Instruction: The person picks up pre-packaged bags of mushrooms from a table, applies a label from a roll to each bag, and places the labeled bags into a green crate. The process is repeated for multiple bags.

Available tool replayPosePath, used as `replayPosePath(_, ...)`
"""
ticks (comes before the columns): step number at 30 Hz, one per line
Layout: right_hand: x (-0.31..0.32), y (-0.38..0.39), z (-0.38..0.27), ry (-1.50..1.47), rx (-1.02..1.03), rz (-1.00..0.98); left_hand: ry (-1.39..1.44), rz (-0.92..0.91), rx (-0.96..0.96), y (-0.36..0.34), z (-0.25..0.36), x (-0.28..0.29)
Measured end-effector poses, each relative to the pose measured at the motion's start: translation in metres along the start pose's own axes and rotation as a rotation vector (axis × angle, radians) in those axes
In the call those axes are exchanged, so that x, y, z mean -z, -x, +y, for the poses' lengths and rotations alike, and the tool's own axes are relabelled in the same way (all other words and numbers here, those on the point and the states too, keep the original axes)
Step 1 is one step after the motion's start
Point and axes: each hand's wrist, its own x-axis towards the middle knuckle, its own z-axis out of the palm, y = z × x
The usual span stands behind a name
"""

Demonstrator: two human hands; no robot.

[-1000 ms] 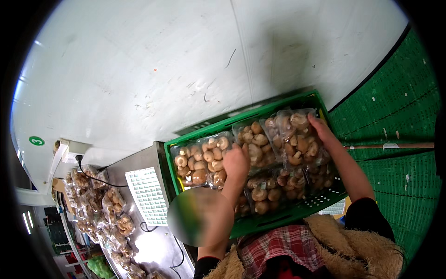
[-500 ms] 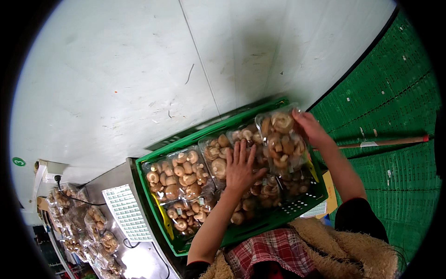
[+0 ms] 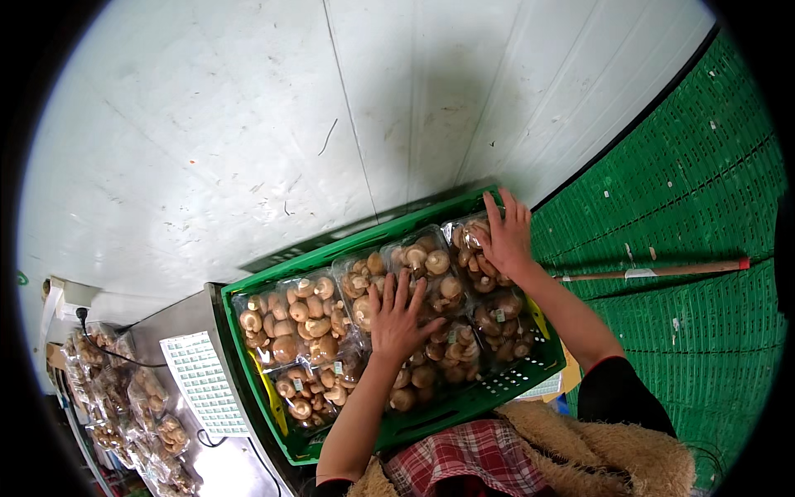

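A green plastic crate [image 3: 286, 277] holds several clear, wrapped packs of brown mushrooms [image 3: 306, 319]. My left hand [image 3: 397, 323] rests palm down on the middle packs, fingers stretched apart and nothing gripped. My right hand [image 3: 507, 236] has its fingers apart over the pack [image 3: 480, 269] at the crate's back right corner, touching its top. That pack sits inside the crate, partly hidden by the hand. Yellow handles [image 3: 277, 396] show at the crate's short ends.
At left, bagged mushrooms [image 3: 145, 389] and a label sheet [image 3: 195, 381] with a black cable lie on a steel counter [image 3: 244, 468]. A white wall [image 3: 248, 124] rises behind the crate. Stacked green crates [image 3: 679, 182] and a wooden pole [image 3: 696, 267] are at right.
The right-hand pack, earlier held raised, now sits lower in the crate, and my right hand has loosened over it. My left hand's fingers, curled a second ago, are spread.
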Motion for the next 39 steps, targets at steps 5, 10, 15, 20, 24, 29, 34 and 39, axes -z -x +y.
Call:
replayPosePath(5, -0.001, -0.007, 0.008, 0.111, 0.042, -0.192, 0.026, 0.013, -0.008, 0.006, 0.002, -0.002)
replayPosePath(10, -0.008, -0.015, 0.014, 0.122, 0.135, -0.231, 0.015, 0.057, -0.018, 0.006, 0.007, -0.003)
replayPosePath(15, -0.003, -0.001, -0.021, -0.083, 0.08, -0.065, -0.088, 0.096, 0.13, 0.002, -0.019, 0.022)
replayPosePath(20, -0.028, 0.011, -0.049, 0.141, 0.261, -0.183, -0.022, 0.005, 0.29, 0.016, -0.063, 0.003)
replayPosePath(24, -0.082, 0.017, 0.016, 0.228, 0.324, -0.172, 0.172, 0.235, 0.152, 0.041, -0.071, 0.0)
replayPosePath(29, 0.02, 0.0, -0.192, -0.67, 0.332, -0.064, -0.023, 0.728, 0.638, 0.217, -0.133, 0.151)
replayPosePath(34, 0.05, 0.014, -0.419, -1.048, 0.725, -0.458, 0.1, 0.963, 1.761, 0.455, -0.249, 0.122)
replayPosePath(39, 0.05, 0.071, -0.588, -1.069, 1.165, -0.657, -0.294, 0.845, 1.679, 0.513, -0.368, 0.126)
